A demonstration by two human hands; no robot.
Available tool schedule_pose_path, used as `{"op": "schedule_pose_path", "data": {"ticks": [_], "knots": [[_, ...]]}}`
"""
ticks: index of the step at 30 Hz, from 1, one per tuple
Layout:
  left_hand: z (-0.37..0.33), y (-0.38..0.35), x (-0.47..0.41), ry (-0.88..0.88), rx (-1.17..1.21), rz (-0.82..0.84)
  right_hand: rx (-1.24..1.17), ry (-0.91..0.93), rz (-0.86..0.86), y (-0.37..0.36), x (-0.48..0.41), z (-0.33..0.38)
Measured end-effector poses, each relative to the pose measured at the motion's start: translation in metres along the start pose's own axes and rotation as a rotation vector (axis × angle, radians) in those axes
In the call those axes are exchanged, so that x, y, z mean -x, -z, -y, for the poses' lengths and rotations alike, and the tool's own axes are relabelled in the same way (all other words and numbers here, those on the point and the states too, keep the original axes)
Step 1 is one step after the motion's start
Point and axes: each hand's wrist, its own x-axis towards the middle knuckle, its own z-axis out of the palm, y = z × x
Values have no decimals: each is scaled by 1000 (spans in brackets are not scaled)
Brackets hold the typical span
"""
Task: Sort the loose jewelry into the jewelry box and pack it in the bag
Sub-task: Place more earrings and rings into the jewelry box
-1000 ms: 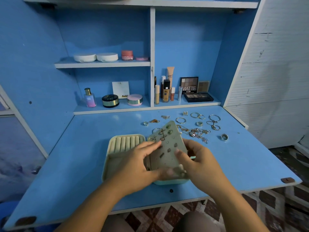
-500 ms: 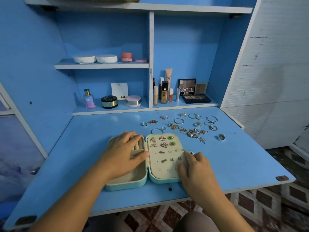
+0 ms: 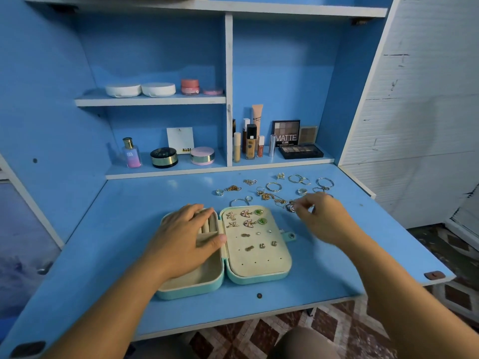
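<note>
Head view: jewelry box [image 3: 259, 265] is laid open flat on the blue desk [image 3: 129, 216] and is pinned down by the left hand [image 3: 181, 239], fingers straight over the ring-roll half, probably so it isn't shoved around. Just beyond the box, the right hand [image 3: 326, 218] is stretched out to the loose jewelry [image 3: 272, 195], fingers curled toward a tangled piece, though whether anything's actually pinched can't be told.

Box [image 3: 259, 265] open on my desk [image 3: 103, 255].
My left hand [image 3: 181, 242] rests flat on it; my right hand [image 3: 324, 218], blurred, is at the jewelry [image 3: 266, 196].
</note>
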Motion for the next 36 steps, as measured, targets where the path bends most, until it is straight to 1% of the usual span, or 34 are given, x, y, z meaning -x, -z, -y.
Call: {"op": "schedule_pose_path", "data": {"ticks": [3,7,9,12,15,20,22,24,27,29,32,36], "knots": [[-2,0,1,3,0,-12,49,-17,-30,-3,-45,-23],[-2,-1,2,6,7,-33,198,-92,-43,-8,-97,-41],[-1,-2,2,6,1,-39,314,-135,-2,-8,-117,-45],[1,-3,1,2,1,-52,498,-181,125,-8,-137,-45],[4,-5,1,-5,3,-65,570,-185,226,-10,-148,-44],[4,-5,1,5,31,-69,457,-116,238,-9,-157,-42],[3,-4,1,9,40,-73,375,-115,240,-6,-158,-40],[3,-4,2,11,36,-73,212,-132,186,-6,-156,-39],[3,-4,2,20,39,-61,3,-89,29,-2,-147,-33],[4,-5,1,27,40,-57,-133,-63,-45,4,-132,-22],[4,-5,1,22,43,-60,-263,-56,-64,10,-100,-3],[2,-3,1,21,62,-55,-414,-142,-51,10,-58,11]]}}
